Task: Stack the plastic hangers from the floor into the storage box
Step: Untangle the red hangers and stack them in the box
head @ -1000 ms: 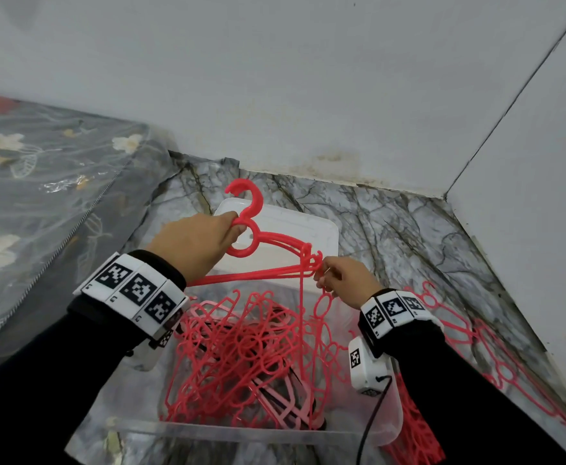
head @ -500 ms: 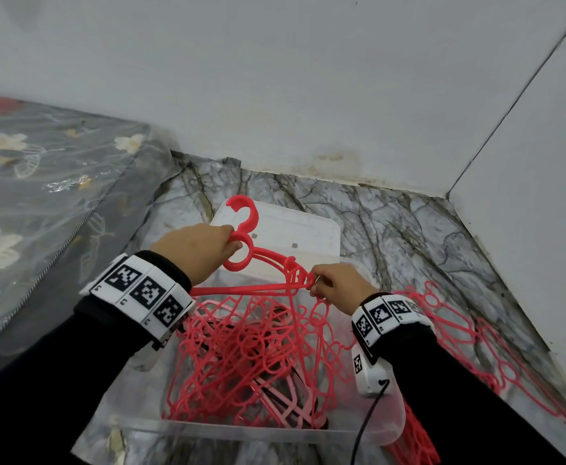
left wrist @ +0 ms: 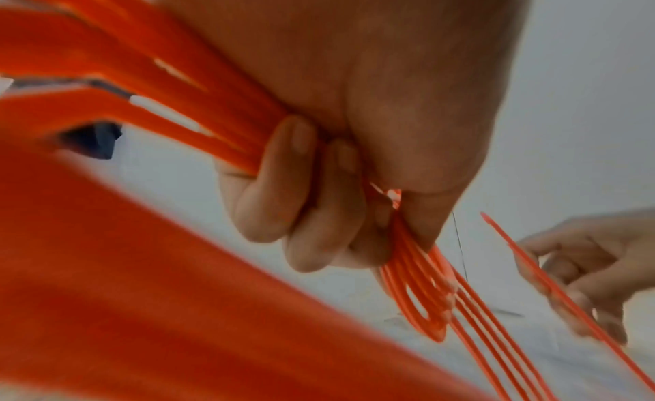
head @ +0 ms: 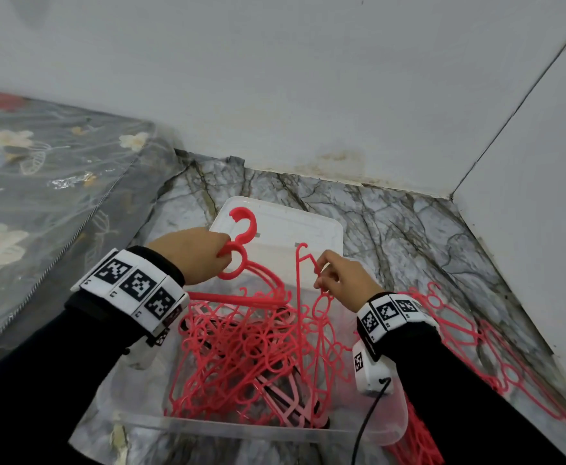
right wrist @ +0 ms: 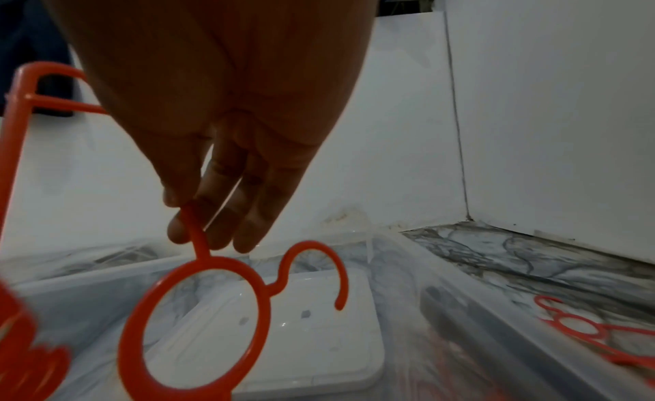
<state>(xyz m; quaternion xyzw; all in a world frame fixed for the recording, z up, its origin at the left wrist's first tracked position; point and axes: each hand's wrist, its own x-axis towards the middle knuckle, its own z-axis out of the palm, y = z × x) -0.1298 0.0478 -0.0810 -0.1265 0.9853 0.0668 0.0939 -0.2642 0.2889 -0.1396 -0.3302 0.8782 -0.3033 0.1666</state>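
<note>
My left hand (head: 224,260) grips a bunch of red plastic hangers (head: 241,250) by their ring necks, the fingers (left wrist: 301,188) curled tight round them, hooks pointing to the far side. The bunch's arms slope down into the clear storage box (head: 241,427), which holds a tangled heap of red hangers (head: 248,357). My right hand (head: 319,275) pinches a single thin red hanger (head: 298,283) that stands nearly upright over the box. In the right wrist view the thumb and fingertips (right wrist: 177,230) pinch the neck above that hanger's ring (right wrist: 141,317).
The box's white lid (head: 285,226) lies on the marble floor just beyond the box. More red hangers (head: 459,330) lie on the floor to the right, near the white wall. A flowered, plastic-covered mattress (head: 40,182) borders the left side.
My left hand has lowered the bunch slightly. My right hand, earlier at the bunch's end, now holds one hanger apart from it, turned upright.
</note>
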